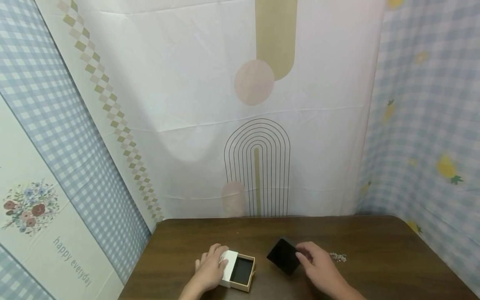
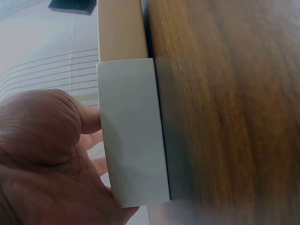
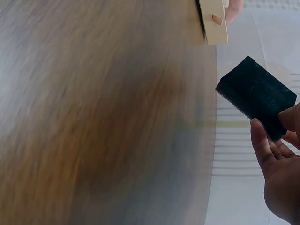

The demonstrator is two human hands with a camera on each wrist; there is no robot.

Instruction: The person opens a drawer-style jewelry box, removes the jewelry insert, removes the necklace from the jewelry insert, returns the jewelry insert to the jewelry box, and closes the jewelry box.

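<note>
A small drawer-style jewelry box [image 1: 243, 284] lies on the table, its tan drawer slid partly out of a white sleeve [image 2: 131, 131]. Black lining shows inside the drawer, and a small pull tab sticks out at its right end. My left hand [image 1: 211, 268] holds the sleeve, thumb and fingers about its top and left side. Between thumb and fingers of my right hand [image 1: 318, 266], a black foam pad [image 1: 283, 255] is pinched by one corner and held tilted above the table. In the right wrist view the pad [image 3: 258, 96] shows its fuzzy edge.
A little silvery piece of jewelry [image 1: 338, 257] lies on the table just beyond the right hand. The brown wooden table [image 1: 195, 230] ends at a white patterned cloth [image 1: 187, 166] behind. Checked cloths [image 1: 423, 125] hang at both sides.
</note>
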